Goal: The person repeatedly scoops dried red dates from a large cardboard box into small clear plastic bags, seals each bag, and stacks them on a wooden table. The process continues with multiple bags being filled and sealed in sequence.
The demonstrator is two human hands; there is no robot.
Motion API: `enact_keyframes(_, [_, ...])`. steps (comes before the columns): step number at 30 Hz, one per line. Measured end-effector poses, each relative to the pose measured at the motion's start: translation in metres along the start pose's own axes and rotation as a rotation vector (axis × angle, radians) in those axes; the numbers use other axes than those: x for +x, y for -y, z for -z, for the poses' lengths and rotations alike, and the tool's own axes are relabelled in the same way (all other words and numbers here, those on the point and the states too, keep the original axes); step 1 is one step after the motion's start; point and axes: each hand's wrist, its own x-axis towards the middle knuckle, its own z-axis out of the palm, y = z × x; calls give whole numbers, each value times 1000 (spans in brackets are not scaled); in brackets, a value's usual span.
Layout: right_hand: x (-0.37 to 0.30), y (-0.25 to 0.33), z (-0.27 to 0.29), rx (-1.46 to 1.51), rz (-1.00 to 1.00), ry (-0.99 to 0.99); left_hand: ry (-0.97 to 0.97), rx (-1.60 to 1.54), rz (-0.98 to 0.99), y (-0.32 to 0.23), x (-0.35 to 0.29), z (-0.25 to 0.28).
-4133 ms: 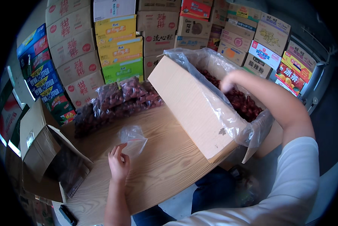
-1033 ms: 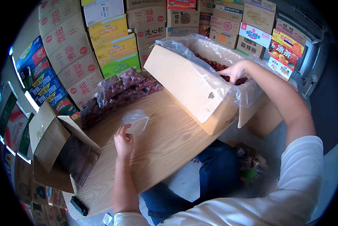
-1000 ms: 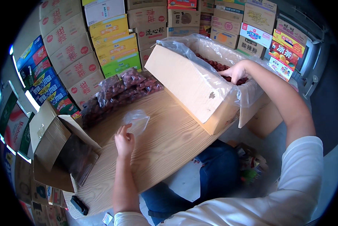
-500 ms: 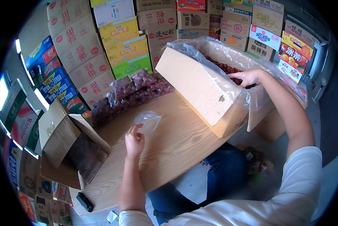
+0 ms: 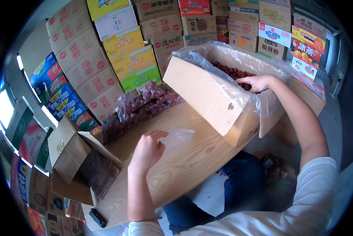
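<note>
My left hand (image 5: 148, 151) is above the wooden table, thumb and fingers pinched on the edge of a small clear plastic bag (image 5: 181, 136) that stretches out to the right. My right hand (image 5: 255, 83) reaches into a large cardboard box (image 5: 208, 96) lined with clear plastic film (image 5: 269, 105). Its fingers curl down among dark red dates (image 5: 232, 72), and the fingertips are partly hidden by the fruit. Filled clear bags of red dates (image 5: 143, 103) lie heaped at the table's far left side.
An open carton (image 5: 68, 153) with flat plastic bags (image 5: 98, 173) inside stands on the left of the wooden table (image 5: 172, 169). A small black object (image 5: 97, 217) lies at the near left edge. Stacked cartons (image 5: 129, 51) line the back and left. My legs (image 5: 239, 181) are below the table.
My left hand has moved up and to the right with the clear bag. My right hand stays in the box among the dates. The whole view has shifted slightly.
</note>
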Motion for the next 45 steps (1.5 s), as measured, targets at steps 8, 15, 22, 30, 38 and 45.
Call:
enact_keyframes(8, [0, -2, 1, 82, 10, -22, -41, 70, -27, -47, -8, 39])
enact_keyframes(15, [2, 10, 2, 289, -35, 67, 11, 133, 36, -40, -17, 42])
enact_keyframes(22, [-1, 9, 3, 11, -168, 98, 65, 112, 17, -58, -16, 39])
enact_keyframes(30, [17, -6, -5, -77, -110, -5, 53, 149, -7, -48, -17, 32])
enact_keyframes(38, [27, -27, -4, -296, -221, 39, 62, 170, -38, -41, -13, 32])
enact_keyframes(45, [24, -12, -6, -216, -286, 27, 35, 172, -37, -35, -13, 30])
